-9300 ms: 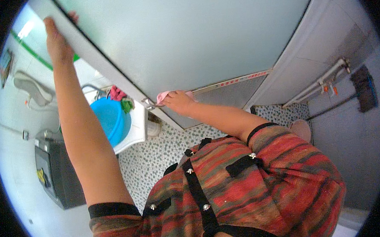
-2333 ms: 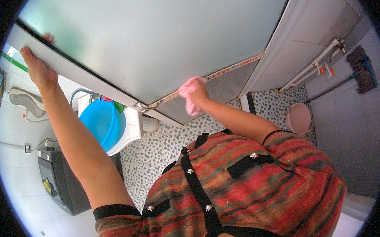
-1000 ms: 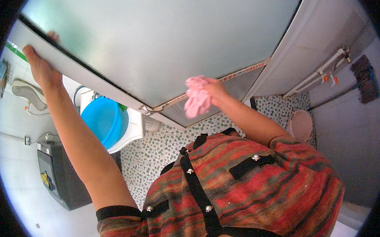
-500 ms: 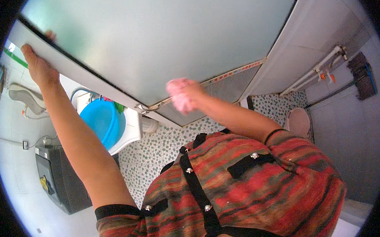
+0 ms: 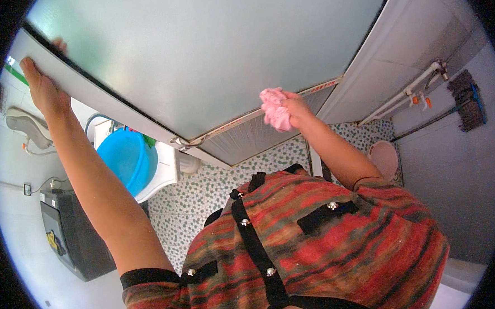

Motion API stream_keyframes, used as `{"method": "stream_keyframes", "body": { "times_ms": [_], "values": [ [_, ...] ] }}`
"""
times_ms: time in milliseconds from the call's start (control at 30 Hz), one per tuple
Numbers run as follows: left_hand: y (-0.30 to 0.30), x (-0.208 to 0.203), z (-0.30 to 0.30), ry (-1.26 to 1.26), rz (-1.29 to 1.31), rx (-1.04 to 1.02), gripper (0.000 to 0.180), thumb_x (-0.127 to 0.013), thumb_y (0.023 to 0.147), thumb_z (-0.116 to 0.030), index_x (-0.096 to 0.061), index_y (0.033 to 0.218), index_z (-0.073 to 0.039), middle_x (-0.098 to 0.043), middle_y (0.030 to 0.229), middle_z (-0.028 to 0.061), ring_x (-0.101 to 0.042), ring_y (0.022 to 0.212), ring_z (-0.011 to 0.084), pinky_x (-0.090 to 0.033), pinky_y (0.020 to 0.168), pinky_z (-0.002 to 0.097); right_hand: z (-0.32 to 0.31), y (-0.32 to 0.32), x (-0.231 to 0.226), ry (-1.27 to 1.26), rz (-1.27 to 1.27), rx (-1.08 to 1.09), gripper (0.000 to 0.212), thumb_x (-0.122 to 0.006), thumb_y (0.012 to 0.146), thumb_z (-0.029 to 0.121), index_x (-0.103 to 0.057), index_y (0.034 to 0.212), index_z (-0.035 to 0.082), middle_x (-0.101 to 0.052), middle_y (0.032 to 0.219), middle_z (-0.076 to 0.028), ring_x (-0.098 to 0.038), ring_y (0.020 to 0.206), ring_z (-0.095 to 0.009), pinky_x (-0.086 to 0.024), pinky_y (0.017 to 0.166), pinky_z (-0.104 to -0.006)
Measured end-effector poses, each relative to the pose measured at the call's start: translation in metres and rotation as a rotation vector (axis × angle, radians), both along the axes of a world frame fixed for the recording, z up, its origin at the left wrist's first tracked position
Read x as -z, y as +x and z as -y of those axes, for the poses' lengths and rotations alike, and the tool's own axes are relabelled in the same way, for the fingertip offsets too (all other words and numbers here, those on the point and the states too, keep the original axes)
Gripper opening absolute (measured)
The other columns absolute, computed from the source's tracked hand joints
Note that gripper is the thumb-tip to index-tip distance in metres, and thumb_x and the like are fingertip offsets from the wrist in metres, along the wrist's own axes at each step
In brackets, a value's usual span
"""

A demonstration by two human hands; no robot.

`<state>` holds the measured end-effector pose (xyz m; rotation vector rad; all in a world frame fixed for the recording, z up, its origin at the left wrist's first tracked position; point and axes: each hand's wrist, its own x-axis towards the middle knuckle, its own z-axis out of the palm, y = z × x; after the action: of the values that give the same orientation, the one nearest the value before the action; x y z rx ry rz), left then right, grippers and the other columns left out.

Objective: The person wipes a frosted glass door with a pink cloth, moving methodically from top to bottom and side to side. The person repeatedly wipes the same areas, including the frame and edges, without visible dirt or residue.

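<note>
A door (image 5: pixel 208 50) with a large frosted glass panel in a white frame stands in front of me. My left hand (image 5: pixel 48 95) grips its left edge high up, thumb on the near side, with fingertips showing blurred through the glass. In my right hand (image 5: pixel 296 110) is a bunched pink cloth (image 5: pixel 277 109), held close to the lower part of the door. Below the glass runs a narrow strip, and under that a ribbed lower panel (image 5: pixel 257 134). A metal handle (image 5: pixel 181 142) sits low on the left frame.
Left of the door, a blue basin (image 5: pixel 126 161) rests in a white sink (image 5: pixel 167 172). A black box-shaped appliance (image 5: pixel 75 236) stands at the far left. Pipes (image 5: pixel 407 96), a dark mop head (image 5: pixel 468 101) and a pink bucket (image 5: pixel 383 157) are at the right. Speckled tiles cover the floor (image 5: pixel 204 190).
My right hand has moved right with the pink cloth, along the lower part of the door. My left hand keeps its grip on the door edge.
</note>
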<state>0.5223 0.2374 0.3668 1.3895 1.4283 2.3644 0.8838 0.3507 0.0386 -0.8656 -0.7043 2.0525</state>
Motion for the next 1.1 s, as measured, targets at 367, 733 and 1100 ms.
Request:
{"method": "stream_keyframes", "body": {
  "times_ms": [367,733,1100],
  "values": [
    [0.0,0.0,-0.002,-0.006,-0.05,0.005,0.048,-0.023,0.094,-0.04,-0.048,0.109,-0.001,-0.061,0.096,0.0195,-0.059,0.09,0.0282,-0.043,0.087,0.0384,0.049,-0.125,0.009,0.176,0.192,-0.17,0.025,-0.048,0.077,-0.006,-0.055,0.1,0.0,-0.06,0.09,-0.012,-0.061,0.074,-0.022,-0.053,0.063,-0.0362],
    [-0.006,0.002,0.0,0.002,-0.037,0.048,0.05,-0.026,0.093,-0.042,-0.046,0.111,-0.001,-0.059,0.1,0.0197,-0.059,0.091,0.0286,-0.043,0.088,0.0389,0.025,-0.056,0.003,-0.051,-0.056,-0.104,0.024,-0.052,0.078,0.0,-0.056,0.102,-0.003,-0.061,0.093,-0.016,-0.062,0.081,-0.027,-0.054,0.068,-0.0392],
    [-0.003,0.002,0.001,0.012,0.008,0.021,0.048,-0.025,0.094,-0.039,-0.048,0.109,-0.001,-0.06,0.098,0.0198,-0.059,0.091,0.0278,-0.044,0.087,0.0375,0.02,-0.066,-0.004,-0.093,0.076,-0.123,0.024,-0.051,0.077,-0.002,-0.058,0.1,0.002,-0.062,0.083,-0.013,-0.061,0.071,-0.025,-0.052,0.055,-0.0378]
  ]
}}
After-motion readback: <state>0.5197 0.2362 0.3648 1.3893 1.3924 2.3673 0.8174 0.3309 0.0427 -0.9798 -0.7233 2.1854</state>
